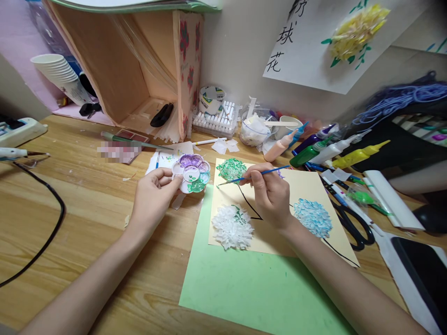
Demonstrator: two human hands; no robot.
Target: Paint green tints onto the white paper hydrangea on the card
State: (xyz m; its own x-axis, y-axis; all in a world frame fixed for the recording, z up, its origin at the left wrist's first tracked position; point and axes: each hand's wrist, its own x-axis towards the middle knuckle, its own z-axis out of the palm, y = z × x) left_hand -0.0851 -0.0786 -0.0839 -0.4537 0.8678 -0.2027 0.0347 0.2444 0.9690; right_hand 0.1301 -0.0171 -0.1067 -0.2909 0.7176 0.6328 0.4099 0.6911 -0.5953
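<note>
Green sheet (258, 288) below; left hand (152, 197) grips palette (192, 173), right hand (270, 195) pinches brush (251, 177).

White palette (191, 173) with purple and green paint; blue brush (260, 174); green, white, blue paper flowers (233, 226) on cream sheet (307, 186).

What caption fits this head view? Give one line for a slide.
Right hand holds a blue brush by a green paper flower; left hand holds a paint palette.
</note>
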